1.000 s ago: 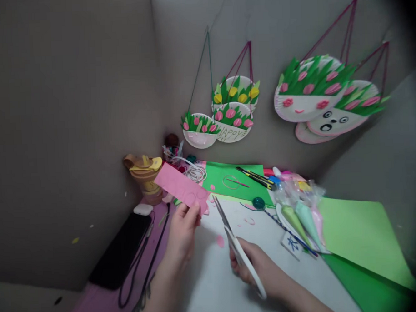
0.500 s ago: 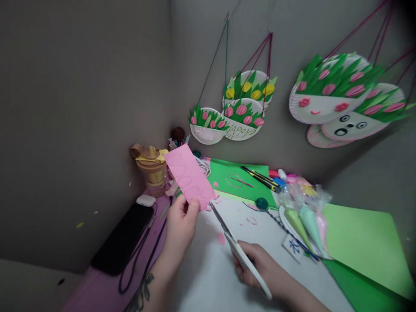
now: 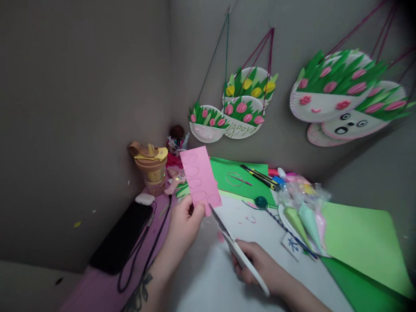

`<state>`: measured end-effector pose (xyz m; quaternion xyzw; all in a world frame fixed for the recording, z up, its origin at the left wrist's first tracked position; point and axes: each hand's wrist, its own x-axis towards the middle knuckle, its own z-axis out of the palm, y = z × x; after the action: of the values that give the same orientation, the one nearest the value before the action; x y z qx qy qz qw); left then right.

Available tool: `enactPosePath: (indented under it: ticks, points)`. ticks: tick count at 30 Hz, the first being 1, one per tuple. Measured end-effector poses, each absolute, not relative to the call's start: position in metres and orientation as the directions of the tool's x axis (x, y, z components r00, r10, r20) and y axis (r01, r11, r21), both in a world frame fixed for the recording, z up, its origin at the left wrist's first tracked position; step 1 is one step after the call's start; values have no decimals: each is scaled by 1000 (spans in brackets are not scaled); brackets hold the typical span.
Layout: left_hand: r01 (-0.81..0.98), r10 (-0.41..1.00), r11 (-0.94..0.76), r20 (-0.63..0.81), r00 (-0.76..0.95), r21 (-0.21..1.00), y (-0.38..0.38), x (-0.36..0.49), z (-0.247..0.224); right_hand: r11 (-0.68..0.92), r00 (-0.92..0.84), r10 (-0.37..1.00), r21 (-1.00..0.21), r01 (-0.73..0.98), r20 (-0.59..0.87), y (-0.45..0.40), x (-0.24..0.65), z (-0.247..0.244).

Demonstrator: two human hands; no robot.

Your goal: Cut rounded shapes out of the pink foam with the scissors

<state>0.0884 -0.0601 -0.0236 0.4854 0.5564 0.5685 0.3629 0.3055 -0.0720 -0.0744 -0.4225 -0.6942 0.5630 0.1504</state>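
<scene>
Left hand [image 3: 183, 227] pinches a pink paper strip with drawn ovals [image 3: 199, 180] while right hand [image 3: 258, 265] grips white-handled scissors [image 3: 236, 248] beneath it.

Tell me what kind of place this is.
Probably a home craft corner. Paper-plate flower baskets hang on the wall, green paper sheets cover the table, and the hands hold a pink paper strip and scissors.
</scene>
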Motion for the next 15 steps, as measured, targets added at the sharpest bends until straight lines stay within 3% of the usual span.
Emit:
enactPosePath:
  ticks: [15]
  points:
    - [138, 962, -115, 145, -232, 984, -61, 87, -22, -3, -598, 752, -909, 417, -277, -70, 308, -75]
